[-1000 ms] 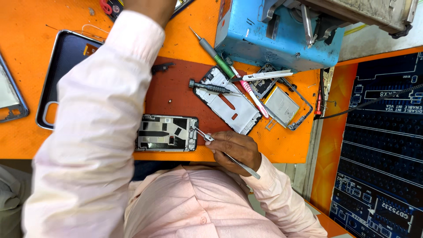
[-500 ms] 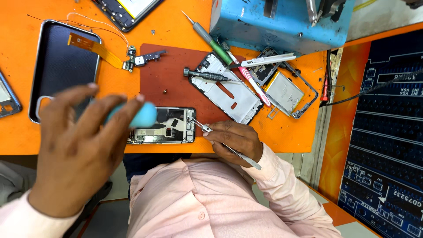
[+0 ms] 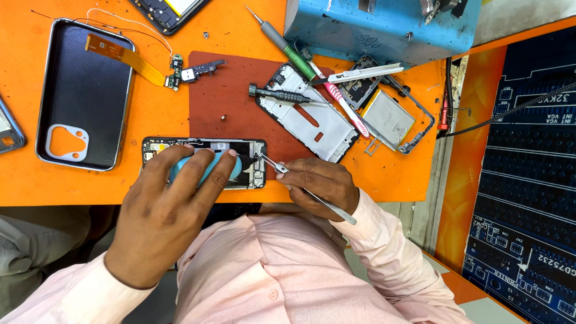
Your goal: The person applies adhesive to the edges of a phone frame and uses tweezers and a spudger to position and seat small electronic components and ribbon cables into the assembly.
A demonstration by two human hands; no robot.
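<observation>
An opened phone (image 3: 255,162) with bare circuit boards lies at the near edge of the orange table (image 3: 156,114). My left hand (image 3: 171,207) covers its left part and grips a light-blue rounded tool (image 3: 207,168) pressed down on it. My right hand (image 3: 321,183) sits just right of the phone and pinches metal tweezers (image 3: 273,163), whose tips touch the phone's right end. The tweezers' back end sticks out past my wrist.
A brown mat (image 3: 225,99) holds a phone frame (image 3: 309,117), a black screwdriver (image 3: 279,94) and a small part. A black back cover (image 3: 81,90) lies left, with an orange flex cable (image 3: 123,57). A blue machine (image 3: 378,27), green screwdriver (image 3: 288,45), toothbrush (image 3: 342,105) and another frame (image 3: 390,120) sit behind.
My left arm came back from reaching across the table, bringing the light-blue tool down onto the opened phone. My right hand stayed put with the tweezers.
</observation>
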